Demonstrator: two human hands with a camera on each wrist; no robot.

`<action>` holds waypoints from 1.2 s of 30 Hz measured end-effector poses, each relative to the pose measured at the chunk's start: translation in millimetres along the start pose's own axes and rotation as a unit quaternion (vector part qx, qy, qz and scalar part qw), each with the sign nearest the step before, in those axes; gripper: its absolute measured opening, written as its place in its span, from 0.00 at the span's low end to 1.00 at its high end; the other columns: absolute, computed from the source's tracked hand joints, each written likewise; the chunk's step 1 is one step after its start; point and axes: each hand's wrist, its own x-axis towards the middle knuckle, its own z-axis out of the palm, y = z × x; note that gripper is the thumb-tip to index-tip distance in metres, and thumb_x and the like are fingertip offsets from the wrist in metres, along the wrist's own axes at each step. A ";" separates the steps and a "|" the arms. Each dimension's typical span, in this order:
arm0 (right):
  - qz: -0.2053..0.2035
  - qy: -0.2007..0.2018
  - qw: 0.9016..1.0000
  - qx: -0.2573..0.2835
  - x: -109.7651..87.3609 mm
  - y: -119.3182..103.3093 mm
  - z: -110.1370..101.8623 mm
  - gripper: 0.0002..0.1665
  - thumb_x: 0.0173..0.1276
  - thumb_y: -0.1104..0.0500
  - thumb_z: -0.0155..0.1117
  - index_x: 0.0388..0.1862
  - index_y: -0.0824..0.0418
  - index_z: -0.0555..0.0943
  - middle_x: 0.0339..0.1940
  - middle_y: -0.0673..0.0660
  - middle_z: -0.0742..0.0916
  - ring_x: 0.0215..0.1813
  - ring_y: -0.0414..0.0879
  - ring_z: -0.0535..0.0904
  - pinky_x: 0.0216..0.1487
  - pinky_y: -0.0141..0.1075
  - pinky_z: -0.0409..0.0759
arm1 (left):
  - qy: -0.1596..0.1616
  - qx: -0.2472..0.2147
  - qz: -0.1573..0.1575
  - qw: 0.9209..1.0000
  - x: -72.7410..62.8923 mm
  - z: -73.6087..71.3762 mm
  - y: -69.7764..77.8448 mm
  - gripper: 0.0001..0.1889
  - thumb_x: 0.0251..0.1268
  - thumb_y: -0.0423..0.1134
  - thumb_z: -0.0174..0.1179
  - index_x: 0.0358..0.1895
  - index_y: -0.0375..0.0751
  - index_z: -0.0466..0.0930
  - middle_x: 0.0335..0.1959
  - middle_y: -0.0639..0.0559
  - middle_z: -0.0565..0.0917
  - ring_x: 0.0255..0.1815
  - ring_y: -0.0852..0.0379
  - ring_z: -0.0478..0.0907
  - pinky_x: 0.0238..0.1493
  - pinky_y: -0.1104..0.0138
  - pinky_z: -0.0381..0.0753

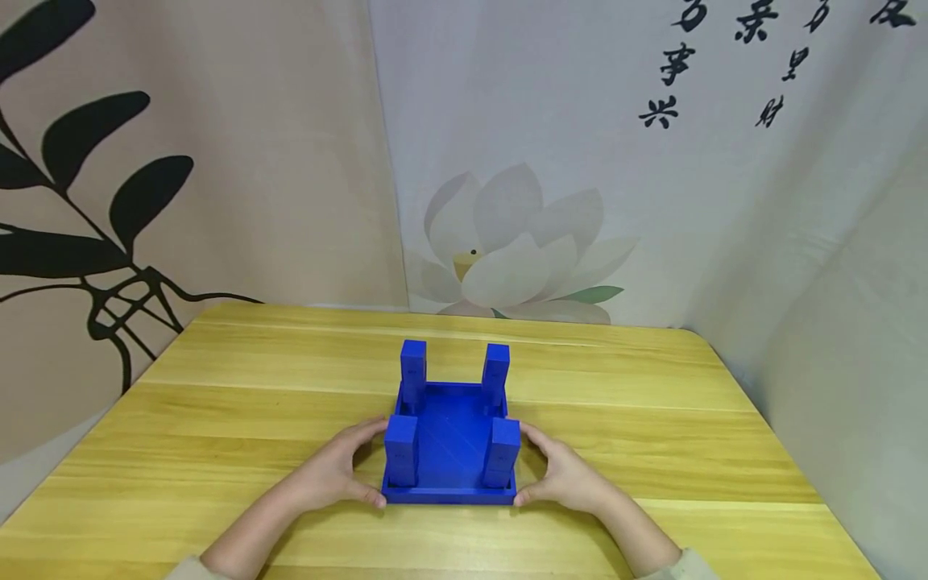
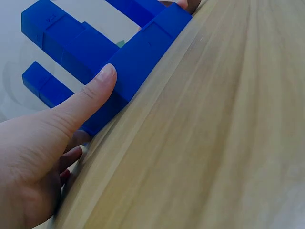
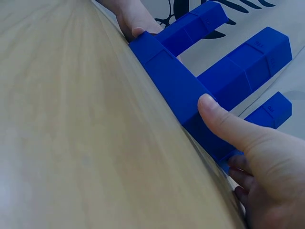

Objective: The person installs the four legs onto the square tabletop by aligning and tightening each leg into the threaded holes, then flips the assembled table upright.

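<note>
A blue plastic tray-like base [image 1: 451, 439] with an upright square post at each corner stands on the table, like a small upturned table. My left hand [image 1: 332, 471] holds its left side, the thumb at the near corner and the fingers further back. On the opposite side, my right hand [image 1: 569, 477] holds it the same way. In the left wrist view, the left thumb [image 2: 97, 83] presses the base's side wall near a corner. Raised marks show on a post [image 3: 257, 52] in the right wrist view. The fingers are partly hidden behind the base in both wrist views.
The wooden table [image 1: 254, 387] has light yellow grain and reaches back to a cloth backdrop [image 1: 290, 161]. Printed on the cloth are dark leaves, a pale lotus [image 1: 522, 250] and black written characters. Another cloth [image 1: 855, 322] hangs along the right side.
</note>
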 end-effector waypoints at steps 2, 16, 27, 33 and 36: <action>-0.005 0.003 1.000 0.002 0.4 0.0 0.3 0.63 0.40 0.52 0.83 0.72 0.69 0.59 0.69 0.62 0.71 0.71 0.59 0.59 0.69 0.57 0.53 | 0.002 0.002 0.002 1.000 0.1 0.6 -0.5 0.58 0.31 0.53 0.79 0.69 0.28 0.61 0.68 0.30 0.62 0.68 0.30 0.57 0.65 0.40 0.55; -0.038 0.017 0.997 0.058 2.1 1.7 -3.7 0.61 0.45 0.47 0.79 0.71 0.73 0.60 0.66 0.66 0.73 0.67 0.61 0.65 0.66 0.55 0.60 | 0.010 -0.054 0.018 0.998 1.7 -1.1 0.9 0.53 0.39 0.50 0.75 0.67 0.23 0.61 0.64 0.29 0.68 0.63 0.31 0.65 0.61 0.41 0.62; -0.089 0.048 0.989 0.105 5.7 -2.4 -3.7 0.57 0.55 0.34 0.62 0.69 0.74 0.62 0.61 0.70 0.76 0.60 0.64 0.73 0.61 0.49 0.71 | 0.071 -0.102 0.068 0.990 5.5 1.7 8.5 0.44 0.51 0.56 0.65 0.67 0.29 0.65 0.60 0.35 0.74 0.62 0.35 0.68 0.59 0.38 0.63; -0.107 0.073 0.984 0.124 10.9 -8.5 -2.1 0.54 0.60 0.35 0.59 0.68 0.77 0.62 0.59 0.73 0.76 0.57 0.65 0.75 0.57 0.37 0.75 | 0.101 -0.147 0.110 0.978 9.2 2.2 8.4 0.43 0.58 0.59 0.59 0.66 0.25 0.64 0.59 0.27 0.72 0.58 0.29 0.70 0.53 0.43 0.72; -0.108 0.085 0.982 0.129 13.1 -12.3 -1.6 0.53 0.62 0.35 0.58 0.66 0.79 0.63 0.59 0.75 0.76 0.58 0.67 0.74 0.56 0.35 0.75 | 0.109 -0.130 0.108 0.980 10.4 1.5 8.8 0.46 0.55 0.63 0.57 0.67 0.26 0.64 0.59 0.27 0.72 0.58 0.29 0.70 0.54 0.42 0.71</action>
